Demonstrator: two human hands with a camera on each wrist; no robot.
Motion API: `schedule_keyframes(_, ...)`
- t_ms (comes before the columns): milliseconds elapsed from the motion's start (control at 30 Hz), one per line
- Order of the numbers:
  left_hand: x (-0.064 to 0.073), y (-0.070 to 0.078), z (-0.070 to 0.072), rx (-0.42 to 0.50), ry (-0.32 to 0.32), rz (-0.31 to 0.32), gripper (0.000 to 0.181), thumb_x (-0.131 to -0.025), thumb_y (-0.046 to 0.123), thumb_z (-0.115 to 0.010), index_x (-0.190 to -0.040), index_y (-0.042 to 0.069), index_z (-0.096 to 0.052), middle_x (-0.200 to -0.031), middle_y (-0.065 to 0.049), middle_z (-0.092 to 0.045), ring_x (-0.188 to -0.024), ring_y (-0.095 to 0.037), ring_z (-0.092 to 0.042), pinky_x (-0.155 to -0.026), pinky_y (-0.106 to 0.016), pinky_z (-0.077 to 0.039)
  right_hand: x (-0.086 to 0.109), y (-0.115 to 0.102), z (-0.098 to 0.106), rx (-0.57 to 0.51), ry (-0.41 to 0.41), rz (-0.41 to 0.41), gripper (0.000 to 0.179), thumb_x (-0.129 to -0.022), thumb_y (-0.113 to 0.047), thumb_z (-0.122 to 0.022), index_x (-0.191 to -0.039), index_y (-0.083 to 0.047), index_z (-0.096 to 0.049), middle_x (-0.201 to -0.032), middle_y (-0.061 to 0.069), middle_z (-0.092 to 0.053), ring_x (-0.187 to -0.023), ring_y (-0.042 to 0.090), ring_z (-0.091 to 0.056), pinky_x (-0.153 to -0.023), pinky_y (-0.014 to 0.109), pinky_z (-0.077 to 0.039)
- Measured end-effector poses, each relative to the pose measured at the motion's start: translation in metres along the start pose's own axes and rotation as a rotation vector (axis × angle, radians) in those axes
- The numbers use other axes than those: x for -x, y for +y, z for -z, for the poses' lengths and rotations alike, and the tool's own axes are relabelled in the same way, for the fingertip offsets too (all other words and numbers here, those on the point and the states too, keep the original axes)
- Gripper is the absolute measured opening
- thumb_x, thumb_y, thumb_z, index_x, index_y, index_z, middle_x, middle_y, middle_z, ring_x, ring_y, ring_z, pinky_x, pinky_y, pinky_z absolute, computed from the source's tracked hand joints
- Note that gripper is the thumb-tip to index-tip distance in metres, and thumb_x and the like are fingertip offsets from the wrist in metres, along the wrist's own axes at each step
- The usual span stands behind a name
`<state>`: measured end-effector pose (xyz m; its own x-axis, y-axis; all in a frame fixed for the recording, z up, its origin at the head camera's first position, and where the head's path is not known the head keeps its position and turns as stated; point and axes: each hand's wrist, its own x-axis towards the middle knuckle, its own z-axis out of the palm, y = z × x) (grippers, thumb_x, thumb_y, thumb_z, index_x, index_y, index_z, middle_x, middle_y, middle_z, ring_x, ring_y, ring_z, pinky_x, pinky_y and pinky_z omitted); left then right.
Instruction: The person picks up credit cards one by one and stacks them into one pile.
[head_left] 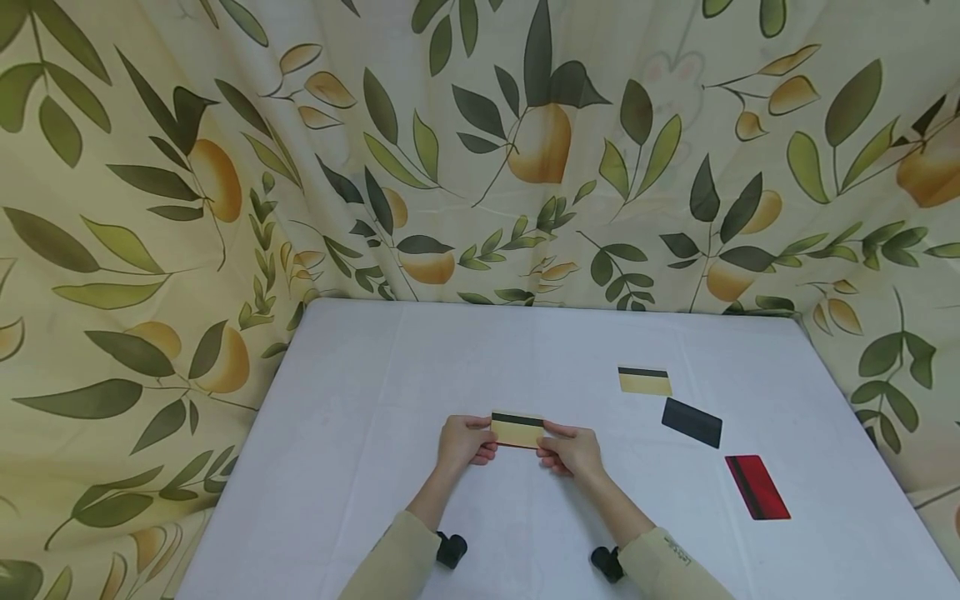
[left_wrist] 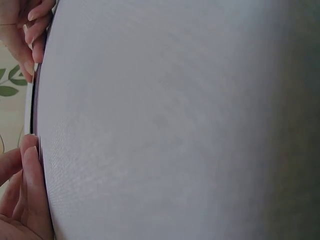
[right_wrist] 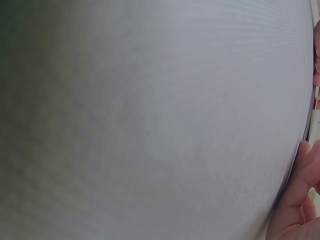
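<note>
Between both hands is a gold card with a black magnetic stripe (head_left: 517, 430), its stripe along the far edge. A thin red edge shows beneath its near side; whether that is a second card I cannot tell. My left hand (head_left: 467, 442) pinches the left end between thumb and fingers. At the right end my right hand (head_left: 572, 448) pinches it the same way. In the left wrist view the card appears edge-on as a thin dark line between the left fingers (left_wrist: 32, 170) and the other hand. The right wrist view catches only part of the right hand (right_wrist: 300, 200) at its edge.
To the right on the white-covered table (head_left: 337, 400) lie another gold striped card (head_left: 645, 382), a black card (head_left: 692, 422) and a red striped card (head_left: 757, 487), set diagonally. A leaf-and-fruit patterned curtain (head_left: 480, 225) hangs behind and at the sides.
</note>
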<state>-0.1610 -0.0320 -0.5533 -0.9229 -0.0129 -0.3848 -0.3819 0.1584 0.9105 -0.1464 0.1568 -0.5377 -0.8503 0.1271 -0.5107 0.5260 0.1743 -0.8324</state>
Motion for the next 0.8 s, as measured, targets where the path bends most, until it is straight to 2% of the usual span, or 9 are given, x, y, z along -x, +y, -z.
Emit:
schedule_keyframes(400,0.0014,-0.0007,-0.0023,-0.005,0.027,-0.032,0.028,-0.076,-0.001,-0.068,-0.104,-0.001,-0.065,-0.058,-0.009,-0.064,-0.045,-0.013,-0.061,-0.044,-0.026,-0.053,-0.0005,0.0022,-0.0006,-0.007,0.007,0.006,0.041,-0.081,-0.006,-0.066,-0.12,-0.002,-0.059,-0.062,0.008,-0.066,-0.047,0.012,-0.06,-0.041,0.018,-0.046)
schedule_keyframes(800,-0.0003,-0.0028,-0.0034,-0.013,0.046,-0.038,0.028,-0.075,-0.001,-0.069,-0.104,0.0,-0.066,-0.056,-0.009,-0.063,-0.043,-0.012,-0.06,-0.043,-0.025,-0.052,-0.0006,0.0027,-0.0008,-0.03,0.011,-0.002,0.041,-0.08,-0.005,-0.067,-0.12,-0.001,-0.059,-0.063,0.009,-0.066,-0.05,0.014,-0.063,-0.044,0.021,-0.05)
